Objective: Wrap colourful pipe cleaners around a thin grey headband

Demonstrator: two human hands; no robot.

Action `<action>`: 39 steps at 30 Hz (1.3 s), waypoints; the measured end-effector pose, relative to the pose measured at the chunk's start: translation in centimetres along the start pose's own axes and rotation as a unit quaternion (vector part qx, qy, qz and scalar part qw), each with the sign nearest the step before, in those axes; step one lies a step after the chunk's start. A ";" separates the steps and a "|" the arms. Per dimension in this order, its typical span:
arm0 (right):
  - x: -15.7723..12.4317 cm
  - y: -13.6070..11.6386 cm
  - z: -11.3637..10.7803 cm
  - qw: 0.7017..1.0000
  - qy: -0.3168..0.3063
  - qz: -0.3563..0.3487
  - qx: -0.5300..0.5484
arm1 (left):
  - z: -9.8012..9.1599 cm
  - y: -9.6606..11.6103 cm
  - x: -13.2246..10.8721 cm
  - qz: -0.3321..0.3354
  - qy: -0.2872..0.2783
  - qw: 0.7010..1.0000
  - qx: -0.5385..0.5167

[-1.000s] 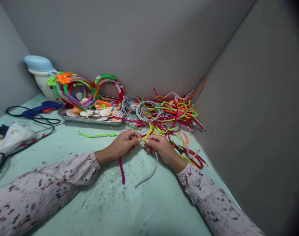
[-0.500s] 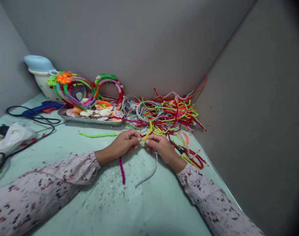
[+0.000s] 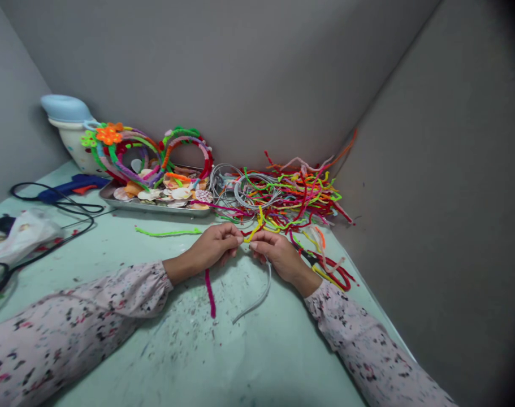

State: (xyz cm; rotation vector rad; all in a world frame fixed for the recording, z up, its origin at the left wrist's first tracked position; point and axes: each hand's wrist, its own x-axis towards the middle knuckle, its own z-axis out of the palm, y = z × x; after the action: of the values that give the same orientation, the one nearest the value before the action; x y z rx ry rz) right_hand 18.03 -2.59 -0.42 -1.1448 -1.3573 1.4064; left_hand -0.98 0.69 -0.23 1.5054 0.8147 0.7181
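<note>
My left hand (image 3: 212, 249) and my right hand (image 3: 276, 254) meet fingertip to fingertip over the pale green table (image 3: 189, 350). Both are pinched shut on a grey plastic headband (image 3: 259, 297), whose free end curves down towards me, and on a yellow pipe cleaner (image 3: 257, 223) that sticks up between the fingers. A magenta pipe cleaner (image 3: 209, 291) hangs from under my left hand and lies on the table.
A heap of coloured pipe cleaners (image 3: 295, 195) and grey headbands (image 3: 251, 192) lies behind the hands. A metal tray (image 3: 153, 204) holds seashells and wrapped headbands (image 3: 130, 150). A green pipe cleaner (image 3: 168, 232), blue glue gun (image 3: 73, 185), black cable (image 3: 53, 226), plastic bag (image 3: 22, 234) and pot (image 3: 70, 130) are on the left.
</note>
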 end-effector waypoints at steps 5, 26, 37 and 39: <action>0.0 0.1 0.0 1.000 0.010 0.000 -0.003 | 0.0 0.0 0.1 -0.007 0.003 1.000 -0.008; 0.0 0.1 0.1 0.995 0.038 -0.020 -0.086 | 0.2 0.1 0.0 -0.028 -0.001 0.999 -0.015; -0.1 0.2 0.2 0.979 0.049 -0.100 -0.173 | 0.0 -0.4 0.1 -0.028 -0.012 1.000 -0.005; -0.2 0.2 0.2 0.972 0.051 -0.119 -0.197 | 0.0 -0.4 0.1 -0.029 -0.014 0.999 -0.004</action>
State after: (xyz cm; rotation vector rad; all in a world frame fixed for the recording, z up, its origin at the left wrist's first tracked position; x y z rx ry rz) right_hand 17.86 -2.86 -0.61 -1.2370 -1.6845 0.9185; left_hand -0.97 0.85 -0.67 1.4754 0.8302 0.6539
